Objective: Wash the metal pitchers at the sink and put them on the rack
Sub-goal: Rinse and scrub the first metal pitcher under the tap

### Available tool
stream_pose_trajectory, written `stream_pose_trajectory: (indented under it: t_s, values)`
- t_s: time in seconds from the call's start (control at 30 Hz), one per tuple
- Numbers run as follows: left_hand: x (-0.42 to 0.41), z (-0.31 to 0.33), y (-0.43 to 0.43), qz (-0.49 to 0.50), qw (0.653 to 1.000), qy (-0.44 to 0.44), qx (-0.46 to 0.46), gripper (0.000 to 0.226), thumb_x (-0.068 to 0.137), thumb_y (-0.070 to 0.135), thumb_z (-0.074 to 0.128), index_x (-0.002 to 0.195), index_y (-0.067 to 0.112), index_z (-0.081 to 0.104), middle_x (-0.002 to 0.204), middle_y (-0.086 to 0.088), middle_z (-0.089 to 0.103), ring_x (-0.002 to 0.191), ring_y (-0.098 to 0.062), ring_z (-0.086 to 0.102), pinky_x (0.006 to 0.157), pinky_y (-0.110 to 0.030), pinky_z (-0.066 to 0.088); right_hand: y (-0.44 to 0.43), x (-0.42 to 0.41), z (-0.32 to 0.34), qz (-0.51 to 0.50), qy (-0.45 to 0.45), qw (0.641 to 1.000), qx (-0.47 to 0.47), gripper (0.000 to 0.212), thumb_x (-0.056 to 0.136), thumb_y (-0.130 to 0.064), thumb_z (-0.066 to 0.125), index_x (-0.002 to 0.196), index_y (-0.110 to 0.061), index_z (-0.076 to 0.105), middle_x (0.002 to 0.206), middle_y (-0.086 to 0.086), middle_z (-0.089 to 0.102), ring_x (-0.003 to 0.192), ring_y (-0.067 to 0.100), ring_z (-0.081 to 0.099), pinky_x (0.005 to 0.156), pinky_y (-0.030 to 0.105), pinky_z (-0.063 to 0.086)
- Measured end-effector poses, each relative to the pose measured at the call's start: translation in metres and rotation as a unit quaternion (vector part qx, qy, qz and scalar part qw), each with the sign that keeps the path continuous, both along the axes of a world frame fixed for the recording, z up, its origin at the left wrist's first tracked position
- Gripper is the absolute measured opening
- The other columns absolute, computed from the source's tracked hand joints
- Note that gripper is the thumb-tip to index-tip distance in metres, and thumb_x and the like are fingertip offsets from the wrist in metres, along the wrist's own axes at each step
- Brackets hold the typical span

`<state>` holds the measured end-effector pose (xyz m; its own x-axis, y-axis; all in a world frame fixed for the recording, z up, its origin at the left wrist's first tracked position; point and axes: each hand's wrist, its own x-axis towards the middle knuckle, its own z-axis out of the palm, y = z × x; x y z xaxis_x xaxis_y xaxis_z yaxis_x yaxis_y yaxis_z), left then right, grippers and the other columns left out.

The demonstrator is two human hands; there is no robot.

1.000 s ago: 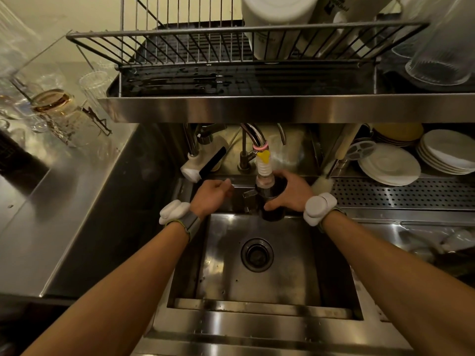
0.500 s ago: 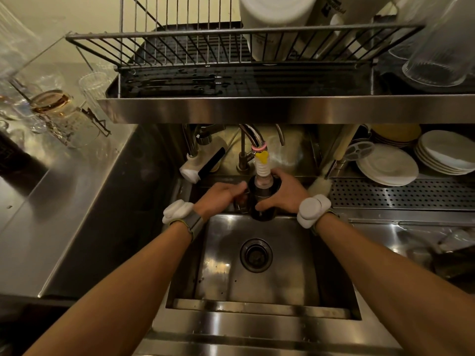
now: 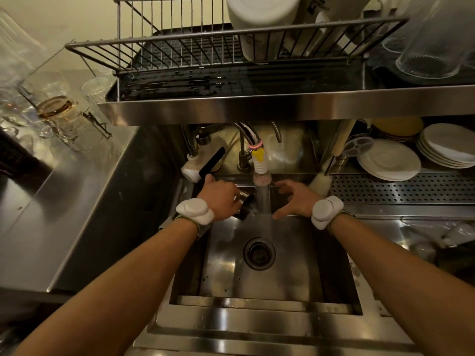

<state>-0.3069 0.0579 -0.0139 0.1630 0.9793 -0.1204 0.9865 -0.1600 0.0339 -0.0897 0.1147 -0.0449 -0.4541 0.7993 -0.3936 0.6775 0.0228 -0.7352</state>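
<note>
Below the tap [image 3: 260, 160], my left grip [image 3: 221, 201] curls round the metal pitcher [image 3: 245, 205], which lies just left of the tap's stream [image 3: 263, 201], apparently tipped sideways with its mouth toward the water. The right grip [image 3: 293, 201], just right of the stream, is spread and holds nothing. The rack [image 3: 231, 39] sits above the tap.

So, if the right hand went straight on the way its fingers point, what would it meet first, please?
Probably the falling stream of tap water just past the right hand; behind it the left hand grips a small shiny metal pitcher. Depth is unclear.
</note>
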Motion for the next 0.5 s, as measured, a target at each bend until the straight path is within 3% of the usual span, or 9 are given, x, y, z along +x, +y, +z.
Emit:
stream_pose_trajectory:
  t_s: [0.17,0.27,0.5]
  values:
    - [0.005,0.008,-0.002,-0.064,0.993,0.089,0.038,0.026,0.088,0.031,0.047,0.09,0.017,0.068,0.09,-0.008,0.068,0.085,-0.028,0.058,0.089,-0.038,0.02,0.0,-0.003,0.002,0.0,0.007,1.0,0.011,0.098,0.059,-0.017,0.089,0.142,-0.013,0.037,0.14,0.008,0.047,0.126,0.023,0.047,0.102,0.036,0.043]
    - [0.01,0.014,-0.003,-0.079,0.987,0.131,0.049,0.026,0.089,0.028,0.047,0.098,0.015,0.067,0.095,-0.01,0.067,0.092,-0.03,0.058,0.094,-0.04,0.023,0.002,-0.005,0.003,-0.001,0.009,1.0,0.019,0.097,0.058,-0.02,0.089,0.14,-0.013,0.039,0.139,0.008,0.048,0.126,0.022,0.048,0.103,0.037,0.043]
    - [0.011,0.02,-0.005,-0.07,0.988,0.131,0.041,0.023,0.089,0.026,0.047,0.096,0.015,0.066,0.098,-0.011,0.067,0.096,-0.03,0.057,0.096,-0.04,0.023,0.004,-0.007,0.003,-0.004,0.005,1.0,0.017,0.097,0.057,-0.022,0.089,0.139,-0.016,0.039,0.138,0.007,0.049,0.123,0.022,0.049,0.102,0.038,0.044]
